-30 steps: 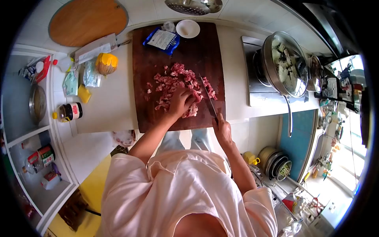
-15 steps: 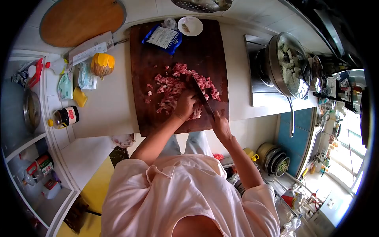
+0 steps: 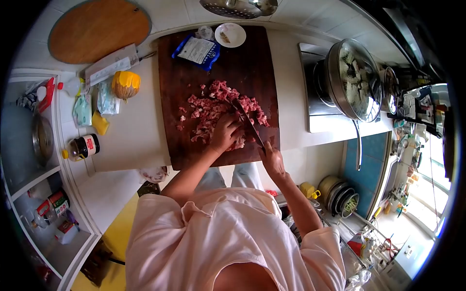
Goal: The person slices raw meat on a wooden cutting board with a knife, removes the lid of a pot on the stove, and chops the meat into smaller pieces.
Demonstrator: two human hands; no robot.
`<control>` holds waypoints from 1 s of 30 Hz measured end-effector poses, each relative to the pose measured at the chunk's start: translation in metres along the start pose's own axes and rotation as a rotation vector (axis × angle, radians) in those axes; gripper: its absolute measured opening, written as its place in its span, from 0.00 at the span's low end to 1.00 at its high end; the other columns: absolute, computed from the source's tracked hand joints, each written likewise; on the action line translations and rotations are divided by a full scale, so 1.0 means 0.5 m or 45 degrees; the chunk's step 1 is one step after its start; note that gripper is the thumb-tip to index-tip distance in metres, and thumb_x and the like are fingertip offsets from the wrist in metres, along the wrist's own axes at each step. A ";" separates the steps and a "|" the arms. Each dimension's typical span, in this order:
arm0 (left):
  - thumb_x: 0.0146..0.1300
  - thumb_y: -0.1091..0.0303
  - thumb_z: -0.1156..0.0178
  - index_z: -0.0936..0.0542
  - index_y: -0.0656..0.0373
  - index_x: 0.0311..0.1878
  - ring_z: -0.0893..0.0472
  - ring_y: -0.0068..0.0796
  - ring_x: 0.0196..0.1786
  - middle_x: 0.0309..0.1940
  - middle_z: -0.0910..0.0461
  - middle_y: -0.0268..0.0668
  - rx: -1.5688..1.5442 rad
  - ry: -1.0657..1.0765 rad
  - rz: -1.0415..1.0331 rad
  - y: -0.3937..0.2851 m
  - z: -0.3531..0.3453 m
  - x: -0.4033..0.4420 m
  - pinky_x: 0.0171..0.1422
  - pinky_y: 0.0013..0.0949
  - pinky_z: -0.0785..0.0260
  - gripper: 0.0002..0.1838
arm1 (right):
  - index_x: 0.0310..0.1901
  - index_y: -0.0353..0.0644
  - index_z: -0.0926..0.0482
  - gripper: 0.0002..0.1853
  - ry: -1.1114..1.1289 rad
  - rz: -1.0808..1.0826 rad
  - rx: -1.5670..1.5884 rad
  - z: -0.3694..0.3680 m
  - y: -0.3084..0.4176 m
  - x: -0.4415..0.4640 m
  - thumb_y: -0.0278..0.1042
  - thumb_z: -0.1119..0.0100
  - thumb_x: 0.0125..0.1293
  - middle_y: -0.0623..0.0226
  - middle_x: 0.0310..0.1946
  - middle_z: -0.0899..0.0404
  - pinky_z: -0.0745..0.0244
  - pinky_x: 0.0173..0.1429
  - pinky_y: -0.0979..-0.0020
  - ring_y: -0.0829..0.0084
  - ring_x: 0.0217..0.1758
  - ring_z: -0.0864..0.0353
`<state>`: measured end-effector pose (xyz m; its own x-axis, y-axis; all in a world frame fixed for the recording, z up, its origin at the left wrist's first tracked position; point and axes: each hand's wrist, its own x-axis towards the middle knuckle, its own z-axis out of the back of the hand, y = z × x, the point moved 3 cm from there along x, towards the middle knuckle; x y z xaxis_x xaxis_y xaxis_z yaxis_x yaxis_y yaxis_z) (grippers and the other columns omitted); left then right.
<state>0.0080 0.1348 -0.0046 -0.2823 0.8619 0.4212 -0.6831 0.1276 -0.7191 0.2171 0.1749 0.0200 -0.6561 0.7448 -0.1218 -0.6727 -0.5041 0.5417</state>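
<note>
Chopped raw meat lies spread over the middle of a dark wooden cutting board. My right hand is closed round the handle of a kitchen knife, whose dark blade slants up and left into the meat. My left hand presses down on meat just left of the blade, its fingers curled and partly hidden. At the back of the board are a blue and white packet and a small white plate with a little brownish food on it.
To the right, a lidded pan sits on the stove, its handle sticking out past the counter edge. A cut pumpkin, a yellow cloth and a dark bottle stand on the left. A round wooden board leans at the back.
The view has shifted slightly. Both hands stay at the meat; the knife's blade has tilted a little, with its tip still among the pieces.
</note>
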 end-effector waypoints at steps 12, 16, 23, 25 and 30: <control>0.49 0.68 0.39 0.18 0.59 0.40 0.26 0.48 0.53 0.43 0.21 0.43 0.004 0.216 0.102 0.034 -0.035 -0.016 0.62 0.46 0.36 0.13 | 0.48 0.34 0.30 0.15 0.124 -0.118 0.077 -0.058 0.024 0.035 0.33 0.43 0.64 0.45 0.23 0.24 0.31 0.29 0.51 0.44 0.28 0.23; 0.49 0.69 0.42 0.19 0.60 0.37 0.25 0.44 0.47 0.39 0.21 0.41 0.043 0.180 -0.012 0.012 -0.016 -0.003 0.55 0.42 0.33 0.11 | 0.50 0.31 0.29 0.18 0.096 -0.092 -0.027 -0.093 0.056 0.144 0.34 0.43 0.63 0.44 0.25 0.23 0.30 0.30 0.52 0.45 0.29 0.22; 0.50 0.71 0.40 0.21 0.62 0.38 0.27 0.48 0.53 0.43 0.24 0.44 -0.023 0.176 -0.084 0.008 0.004 -0.026 0.62 0.47 0.36 0.10 | 0.45 0.37 0.30 0.13 0.022 -0.057 0.231 0.031 0.094 0.110 0.36 0.45 0.65 0.44 0.24 0.24 0.32 0.31 0.52 0.43 0.30 0.23; 0.54 0.71 0.41 0.22 0.62 0.40 0.27 0.48 0.57 0.46 0.25 0.45 -0.040 0.170 -0.104 0.001 0.025 -0.028 0.66 0.47 0.37 0.10 | 0.42 0.37 0.31 0.11 0.018 -0.054 0.163 0.046 0.078 0.072 0.36 0.45 0.65 0.44 0.24 0.25 0.32 0.31 0.51 0.43 0.30 0.24; 0.54 0.71 0.39 0.20 0.61 0.41 0.25 0.47 0.53 0.48 0.24 0.45 0.004 0.038 0.058 0.004 0.022 -0.024 0.59 0.45 0.32 0.10 | 0.40 0.37 0.31 0.10 0.071 -0.044 0.045 0.035 0.056 0.013 0.32 0.43 0.62 0.45 0.21 0.25 0.31 0.27 0.49 0.42 0.26 0.24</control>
<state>0.0027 0.1192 -0.0050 -0.2928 0.8811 0.3714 -0.6722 0.0865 -0.7353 0.2000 0.1735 0.0491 -0.6513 0.7355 -0.1867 -0.6835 -0.4617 0.5653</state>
